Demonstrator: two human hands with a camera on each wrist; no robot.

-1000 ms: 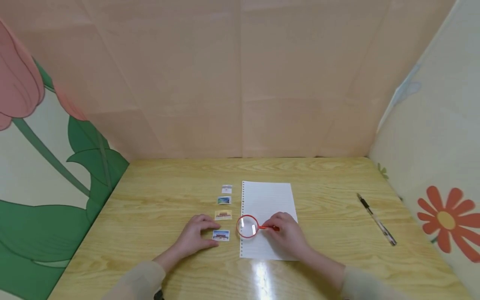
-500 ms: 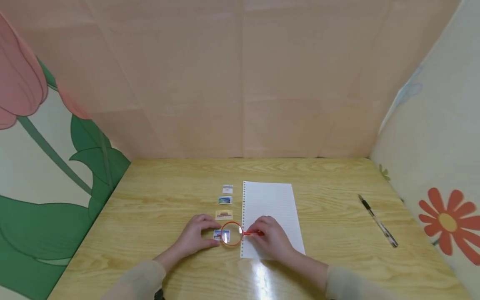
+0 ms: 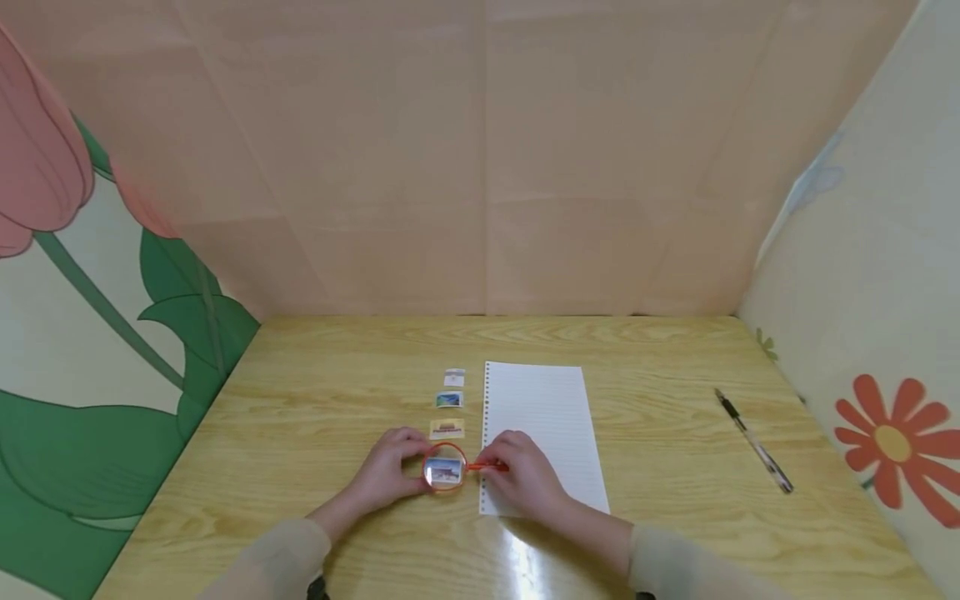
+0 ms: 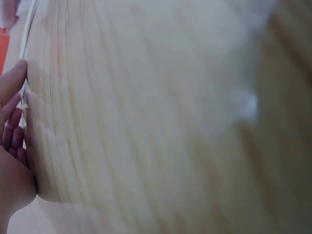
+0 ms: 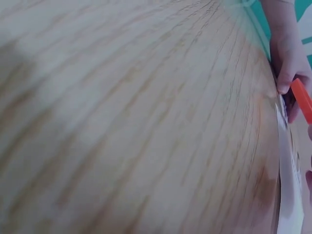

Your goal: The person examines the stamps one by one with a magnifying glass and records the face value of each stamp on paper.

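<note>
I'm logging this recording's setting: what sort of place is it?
Probably an indoor tabletop filming booth, though that's a guess: a wood-grain table is closed in by a creased pinkish-tan backdrop at the far edge and flower-printed walls on either side.

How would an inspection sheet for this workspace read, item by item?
Surface: wood-grain table, glare toward the person.
Job's things: red magnifying glass over the nearest card; tan card, blue-green card and pale card in a column beyond; lined paper to the right.
Clutter: pen, lying right of the paper.
Hands: left hand beside the nearest card, contact unclear; right hand pinches the handle.
Cables: nothing seen.
Surroundings: pinkish backdrop, flower-patterned side panels.
</note>
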